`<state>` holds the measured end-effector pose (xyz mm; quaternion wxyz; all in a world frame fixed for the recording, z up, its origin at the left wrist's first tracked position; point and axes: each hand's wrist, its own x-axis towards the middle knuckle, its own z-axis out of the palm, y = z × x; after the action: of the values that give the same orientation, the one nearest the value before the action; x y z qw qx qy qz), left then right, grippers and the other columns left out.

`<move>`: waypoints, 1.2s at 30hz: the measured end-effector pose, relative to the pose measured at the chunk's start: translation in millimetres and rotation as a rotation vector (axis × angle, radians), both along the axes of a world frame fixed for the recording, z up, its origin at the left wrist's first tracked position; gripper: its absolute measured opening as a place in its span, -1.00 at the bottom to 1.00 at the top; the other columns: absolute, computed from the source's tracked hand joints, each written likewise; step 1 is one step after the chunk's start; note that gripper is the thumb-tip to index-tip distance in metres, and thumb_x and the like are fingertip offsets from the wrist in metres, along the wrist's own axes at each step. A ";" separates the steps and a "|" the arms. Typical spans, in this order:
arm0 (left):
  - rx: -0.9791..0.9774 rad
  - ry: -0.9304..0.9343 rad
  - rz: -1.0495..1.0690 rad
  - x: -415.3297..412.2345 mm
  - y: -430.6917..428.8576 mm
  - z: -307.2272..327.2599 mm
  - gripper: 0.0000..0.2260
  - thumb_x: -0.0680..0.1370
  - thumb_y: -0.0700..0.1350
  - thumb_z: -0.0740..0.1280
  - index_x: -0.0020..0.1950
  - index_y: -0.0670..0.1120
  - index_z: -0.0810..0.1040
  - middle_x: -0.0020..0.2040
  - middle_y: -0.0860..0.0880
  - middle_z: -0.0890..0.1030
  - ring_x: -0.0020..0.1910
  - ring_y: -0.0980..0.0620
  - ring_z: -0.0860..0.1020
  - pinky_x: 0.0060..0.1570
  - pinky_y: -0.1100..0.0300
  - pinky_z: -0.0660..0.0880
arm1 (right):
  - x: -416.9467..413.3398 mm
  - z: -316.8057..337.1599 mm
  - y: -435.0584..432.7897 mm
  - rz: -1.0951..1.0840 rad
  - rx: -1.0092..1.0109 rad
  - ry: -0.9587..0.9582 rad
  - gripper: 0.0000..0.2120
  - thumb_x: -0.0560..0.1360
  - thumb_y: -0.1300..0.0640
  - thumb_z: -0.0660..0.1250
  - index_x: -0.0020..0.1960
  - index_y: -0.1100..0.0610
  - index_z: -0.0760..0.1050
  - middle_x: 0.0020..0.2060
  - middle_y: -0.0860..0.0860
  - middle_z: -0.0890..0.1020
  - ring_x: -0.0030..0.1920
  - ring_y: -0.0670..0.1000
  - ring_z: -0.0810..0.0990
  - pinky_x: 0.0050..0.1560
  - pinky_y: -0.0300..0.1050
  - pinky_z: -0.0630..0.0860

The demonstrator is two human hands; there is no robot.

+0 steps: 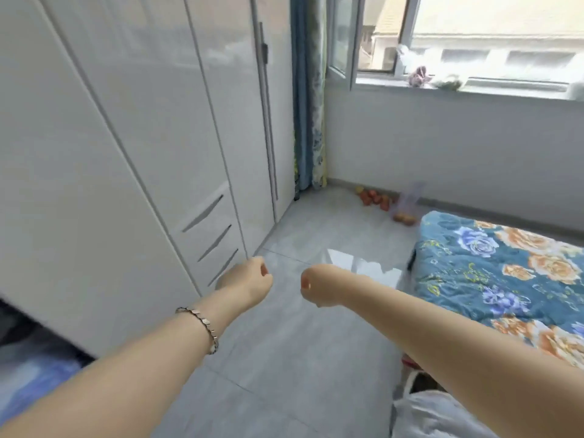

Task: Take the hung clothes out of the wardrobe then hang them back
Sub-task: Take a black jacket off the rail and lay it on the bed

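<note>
A tall white glossy wardrobe (pixel 142 121) fills the left side, and the doors and three drawers (pixel 210 235) I can see are closed. No hung clothes are visible. Both my arms reach forward over the grey tiled floor. My left hand (pixel 249 279), with a bracelet on its wrist, is curled into a fist close to the wardrobe's lower drawers and holds nothing. My right hand (pixel 316 287) is also curled and empty, a short gap to the right of the left one.
A bed with a blue floral quilt (pixel 505 267) stands at the right. Orange fruit (pixel 376 199) and a plastic bag (pixel 406 210) lie on the floor by the far wall. A curtain (pixel 308 99) hangs beside the open window (pixel 474 42). Blurred dark and blue shapes sit at the lower left.
</note>
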<state>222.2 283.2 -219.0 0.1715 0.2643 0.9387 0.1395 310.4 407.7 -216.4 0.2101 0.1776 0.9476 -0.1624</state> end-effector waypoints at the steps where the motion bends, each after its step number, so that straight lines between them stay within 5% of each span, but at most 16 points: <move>1: 0.028 0.052 0.058 -21.2 -23.2 15.5 -0.83 0.54 -0.09 0.17 0.06 -0.03 0.50 0.09 -0.06 0.59 0.09 -0.10 0.54 0.00 0.16 0.43 | -28.5 18.1 -21.1 0.055 0.000 0.037 -0.70 0.54 0.20 0.09 0.19 0.22 0.49 0.08 0.16 0.61 0.10 0.18 0.57 -0.15 -0.14 0.43; 6: 0.118 0.270 0.304 -104.0 -140.7 92.4 -0.83 0.55 -0.10 0.15 0.07 -0.03 0.50 0.09 -0.04 0.59 0.08 -0.10 0.53 -0.06 0.18 0.39 | -143.5 101.9 -126.9 0.320 -0.033 0.215 -0.73 0.56 0.19 0.14 0.16 0.23 0.52 0.08 0.14 0.63 -0.01 0.10 0.57 -0.22 -0.23 0.45; 10: 0.079 0.417 0.458 -152.2 -219.0 152.3 -0.86 0.54 -0.12 0.13 0.01 -0.01 0.46 0.03 0.00 0.56 -0.03 -0.07 0.50 -0.14 0.20 0.33 | -217.1 152.3 -201.3 0.498 -0.049 0.354 -0.72 0.55 0.17 0.12 0.09 0.22 0.56 -0.04 0.10 0.69 -0.04 0.06 0.60 -0.02 -0.13 0.53; 12: 0.048 0.481 0.556 -173.7 -253.0 178.9 -0.86 0.54 -0.13 0.11 -0.01 -0.01 0.45 -0.04 0.01 0.54 -0.10 -0.06 0.48 -0.18 0.19 0.33 | -249.0 176.2 -235.0 0.604 -0.040 0.399 -0.71 0.56 0.14 0.12 0.10 0.23 0.56 -0.02 0.10 0.68 -0.09 0.02 0.53 -0.20 -0.19 0.45; 16: 0.042 0.616 0.763 -204.9 -315.4 223.6 -0.87 0.53 -0.16 0.10 -0.10 -0.03 0.43 -0.20 0.04 0.50 -0.24 0.00 0.46 -0.37 0.20 0.30 | -308.6 219.7 -291.7 0.746 -0.012 0.567 -0.74 0.56 0.08 0.15 0.12 0.17 0.52 0.08 0.09 0.59 0.07 0.13 0.55 -0.07 -0.15 0.43; 22: 0.003 0.780 1.036 -214.5 -388.4 275.4 -0.85 0.58 -0.14 0.10 -0.14 -0.08 0.40 -0.26 0.01 0.45 -0.27 0.00 0.42 -0.38 0.20 0.24 | -360.9 284.3 -381.4 0.933 -0.315 0.709 -0.77 0.58 0.22 0.10 0.03 0.24 0.52 -0.13 0.10 0.49 -0.12 0.05 0.44 -0.05 -0.10 0.43; 25: -0.018 0.782 1.125 -216.7 -421.9 291.6 -0.83 0.56 -0.17 0.09 -0.24 -0.06 0.32 -0.30 0.00 0.41 -0.32 0.00 0.38 -0.40 0.18 0.22 | -382.2 306.1 -429.4 0.974 -0.310 0.785 -0.83 0.57 0.23 0.09 0.05 0.19 0.44 -0.15 0.12 0.45 -0.18 0.04 0.39 -0.17 -0.12 0.35; 30: -0.052 0.802 1.133 -231.2 -465.4 317.0 -0.88 0.56 -0.14 0.13 -0.06 -0.10 0.44 -0.18 -0.06 0.53 -0.19 -0.08 0.51 -0.31 0.18 0.32 | -422.3 323.0 -499.4 0.965 -0.098 0.853 -0.73 0.56 0.23 0.17 0.24 0.31 0.34 0.26 0.21 0.32 0.11 0.14 0.39 0.09 -0.03 0.41; 33: -0.073 0.845 1.109 -247.5 -491.8 325.4 -0.86 0.55 -0.14 0.13 -0.01 -0.10 0.47 -0.08 -0.07 0.58 -0.09 -0.09 0.54 -0.20 0.14 0.38 | -454.0 329.3 -535.1 0.894 0.019 0.827 -0.61 0.56 0.17 0.17 0.32 0.33 0.25 0.29 0.22 0.29 0.27 0.19 0.32 0.24 -0.04 0.36; 36: -0.066 0.849 1.073 -270.1 -521.8 333.8 -0.86 0.56 -0.13 0.13 -0.02 -0.08 0.47 -0.11 -0.05 0.56 -0.09 -0.08 0.54 -0.16 0.12 0.43 | -487.7 340.0 -566.7 0.731 -0.037 0.736 -0.55 0.52 0.18 0.20 0.35 0.33 0.23 0.21 0.21 0.37 0.22 0.17 0.40 0.18 -0.04 0.44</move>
<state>-47.9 -238.6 114.8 -0.2965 -0.2108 0.9295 0.0608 -177.3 -159.0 123.6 -0.0910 -0.2374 0.9559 -0.1470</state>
